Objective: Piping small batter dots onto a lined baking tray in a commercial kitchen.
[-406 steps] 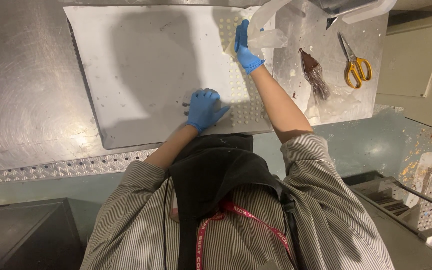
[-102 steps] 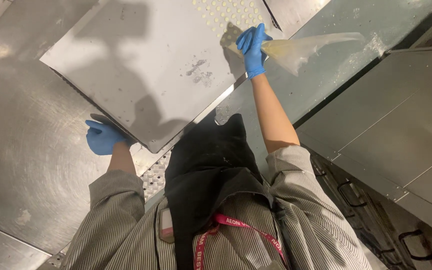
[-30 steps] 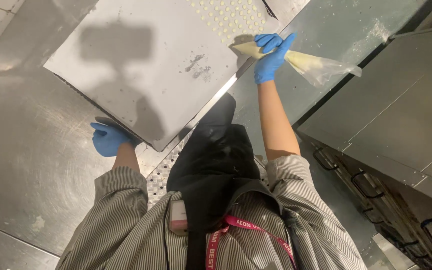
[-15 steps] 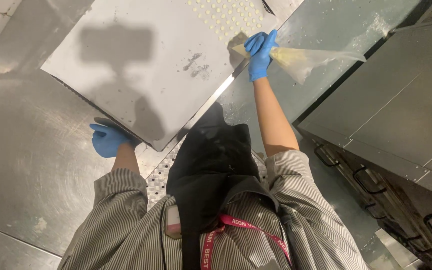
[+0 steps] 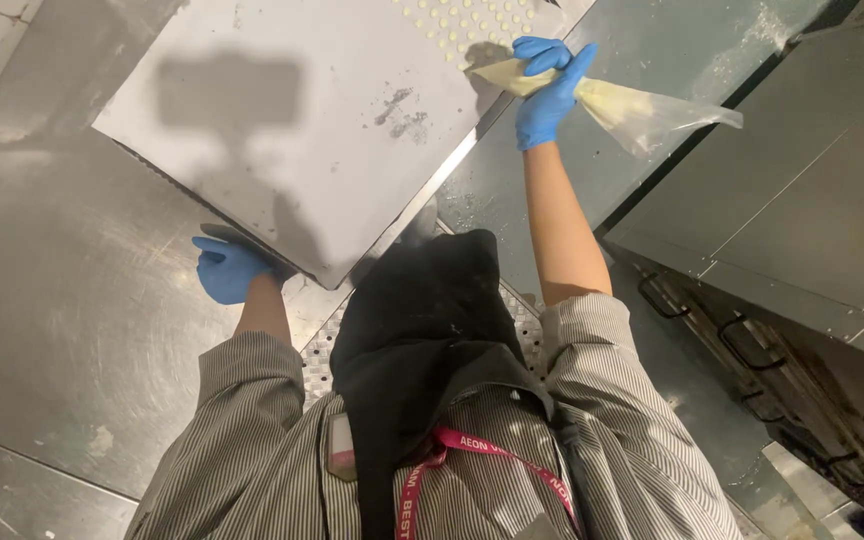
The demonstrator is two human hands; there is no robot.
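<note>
Currently: Piping Onto Tray, Both Hands Engaged

Landmark for all positions is the flat metal tray (image 5: 282,130), one in number, lying on the steel worktable (image 5: 42,330). At the tray's near-left corner, the left hand (image 5: 227,270), blue-gloved, has its fingers curled around the edge, gripping the tray itself. Across the tray's middle sit a few dark smudges (image 5: 400,108). At its far-right corner lie rows of small pale dots (image 5: 472,18), too many and too cropped to count fully. Just beside them, the right hand (image 5: 547,85), also gloved, is clenched around one piping bag (image 5: 612,100), its tip touching the tray near the dots, its loose end trailing off to the tray's right. Judged step: depositing dots in rows. Next move likely calls for steady squeeze pressure and even spacing beside the last dot, tray held firm.
</note>
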